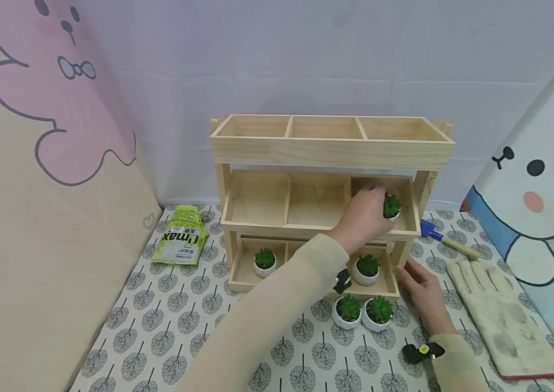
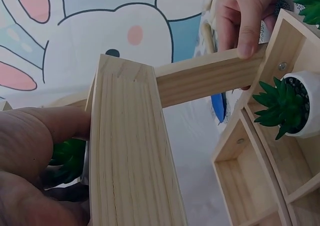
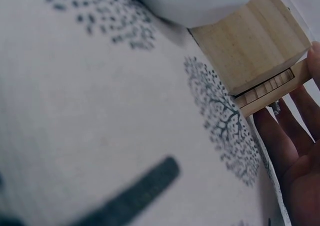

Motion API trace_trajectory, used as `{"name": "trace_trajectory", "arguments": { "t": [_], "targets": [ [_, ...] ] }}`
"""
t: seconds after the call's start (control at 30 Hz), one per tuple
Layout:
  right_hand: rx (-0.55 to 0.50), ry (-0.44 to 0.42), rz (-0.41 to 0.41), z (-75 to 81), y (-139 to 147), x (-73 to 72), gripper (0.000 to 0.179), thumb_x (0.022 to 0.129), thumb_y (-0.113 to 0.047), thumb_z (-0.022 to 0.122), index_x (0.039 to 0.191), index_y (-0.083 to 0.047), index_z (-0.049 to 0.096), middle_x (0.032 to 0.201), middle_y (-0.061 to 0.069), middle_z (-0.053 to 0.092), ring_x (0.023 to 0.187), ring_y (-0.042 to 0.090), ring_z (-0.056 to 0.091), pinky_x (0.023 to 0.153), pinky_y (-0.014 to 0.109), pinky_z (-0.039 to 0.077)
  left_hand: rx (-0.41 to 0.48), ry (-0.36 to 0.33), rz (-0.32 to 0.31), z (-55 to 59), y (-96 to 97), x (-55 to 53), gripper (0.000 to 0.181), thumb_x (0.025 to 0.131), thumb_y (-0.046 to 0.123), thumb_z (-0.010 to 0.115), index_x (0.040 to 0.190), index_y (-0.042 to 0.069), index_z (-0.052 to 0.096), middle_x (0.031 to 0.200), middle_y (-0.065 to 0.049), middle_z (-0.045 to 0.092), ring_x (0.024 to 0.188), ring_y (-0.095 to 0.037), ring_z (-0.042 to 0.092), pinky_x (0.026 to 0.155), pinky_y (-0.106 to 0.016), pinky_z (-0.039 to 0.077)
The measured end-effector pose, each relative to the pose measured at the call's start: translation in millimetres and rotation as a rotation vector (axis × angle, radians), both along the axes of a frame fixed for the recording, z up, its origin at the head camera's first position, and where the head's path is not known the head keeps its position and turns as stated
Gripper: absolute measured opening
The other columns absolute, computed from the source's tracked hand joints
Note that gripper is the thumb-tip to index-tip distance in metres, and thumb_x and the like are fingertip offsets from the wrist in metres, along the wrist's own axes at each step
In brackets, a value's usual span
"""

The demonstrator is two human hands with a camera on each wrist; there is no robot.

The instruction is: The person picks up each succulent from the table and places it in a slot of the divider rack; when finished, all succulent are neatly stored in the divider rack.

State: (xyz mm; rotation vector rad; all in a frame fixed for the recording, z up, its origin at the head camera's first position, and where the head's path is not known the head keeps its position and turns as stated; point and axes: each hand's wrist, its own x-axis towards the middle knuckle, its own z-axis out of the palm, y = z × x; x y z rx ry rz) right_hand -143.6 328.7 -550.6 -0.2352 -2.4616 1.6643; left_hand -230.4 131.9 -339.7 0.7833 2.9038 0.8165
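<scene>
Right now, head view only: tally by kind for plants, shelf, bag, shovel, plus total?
Potted plants: 5 visible
Shelf: 1
Bag: 1
Shovel: 1
Total: 8; the left sleeve hides part of the shelf, so any plant there is uncounted.

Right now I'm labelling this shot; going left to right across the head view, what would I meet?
By their middles: packet, lower-left plant, left hand, middle-tier plant, right hand, trowel, glove.
</scene>
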Motion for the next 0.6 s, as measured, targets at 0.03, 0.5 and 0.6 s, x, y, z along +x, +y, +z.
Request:
{"name": "trace_trajectory", "arguments": {
  "t": [0.03, 0.5, 0.6],
  "targets": [
    [0.003, 0.001, 0.001, -0.1, 0.3, 0.1, 0.062, 0.106, -0.038, 0.062, 0.159, -0.012, 0.044, 0.153, 0.023, 0.049, 0.11, -0.016, 0.05, 0.086, 0.008, 0.049, 0.004, -0.002, 0.0, -0.2, 0.0, 0.2, 0.062, 0.093, 0.026, 0.082, 0.147, 0.013, 0.054, 0.136, 0.001, 0.06, 0.123, -0.01, 0.058, 0.105, -0.02, 0.047],
    [0.02, -0.004, 0.017, -0.5, 2.1, -0.3, 0.061, 0.107, -0.037, 0.061, 0.16, -0.014, 0.042, 0.154, 0.019, 0.049, 0.116, -0.013, 0.049, 0.09, 0.007, 0.046, 0.083, -0.043, -0.025, -3.2, -5.3, 1.0, 0.068, 0.092, 0.024, 0.083, 0.15, 0.011, 0.049, 0.137, -0.001, 0.06, 0.126, -0.013, 0.058, 0.105, -0.022, 0.048],
    [0.014, 0.001, 0.014, 0.0, 1.3, 0.0, 0.061, 0.107, -0.037, 0.061, 0.16, -0.013, 0.043, 0.154, 0.02, 0.05, 0.114, -0.013, 0.049, 0.089, 0.007, 0.046, 0.102, -0.046, -0.04, -2.9, -8.9, 1.7, 0.07, 0.092, 0.023, 0.083, 0.151, 0.011, 0.048, 0.139, -0.001, 0.06, 0.127, -0.013, 0.057, 0.106, -0.023, 0.048]
  ]
}}
